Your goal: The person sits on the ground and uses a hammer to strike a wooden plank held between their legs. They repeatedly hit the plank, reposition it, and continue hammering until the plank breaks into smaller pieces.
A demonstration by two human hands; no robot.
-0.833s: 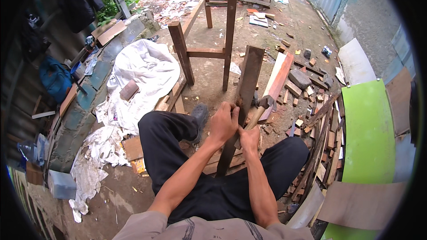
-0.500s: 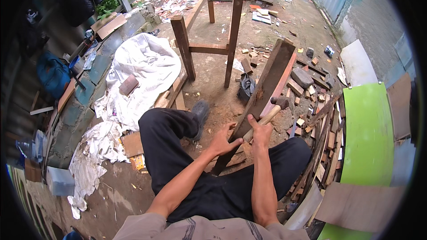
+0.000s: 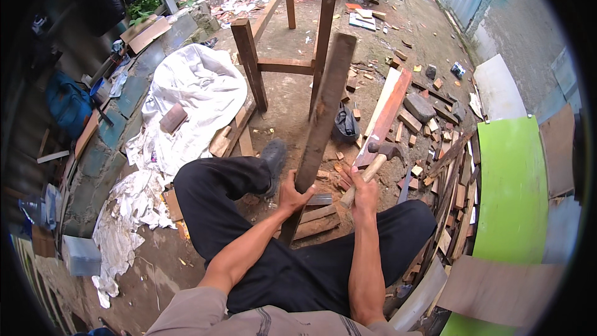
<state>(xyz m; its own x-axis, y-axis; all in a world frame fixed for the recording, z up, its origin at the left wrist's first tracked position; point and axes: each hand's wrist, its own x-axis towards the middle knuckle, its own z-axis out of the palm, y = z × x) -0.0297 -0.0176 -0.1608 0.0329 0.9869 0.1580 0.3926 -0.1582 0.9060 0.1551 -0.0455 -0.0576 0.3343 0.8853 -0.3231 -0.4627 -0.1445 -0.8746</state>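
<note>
My left hand (image 3: 293, 194) is wrapped round the lower part of a dark wooden post (image 3: 326, 106), which leans upward and away from me between my knees. A hammer (image 3: 375, 168) with a pale wooden handle and a dark metal head is gripped in my right hand (image 3: 364, 193), over my right thigh. Its head points up and to the right, apart from the post. Beyond the hammer lies a reddish plank (image 3: 388, 112) with a pale side. Under the post, near my hands, are wood blocks (image 3: 316, 223).
Ahead stands a brown wooden frame (image 3: 286, 66) on legs. A white cloth (image 3: 202, 84) with a brown block (image 3: 173, 118) lies at left. Wood offcuts (image 3: 444, 137) and a grey stone (image 3: 420, 107) are heaped at right, beside a green panel (image 3: 511, 186). A dark bag (image 3: 346, 123) sits ahead.
The post has swung left and more upright, away from the hammer. My left hand has shifted left with it, its fingers now round the wood. The hammer stays in my right hand.
</note>
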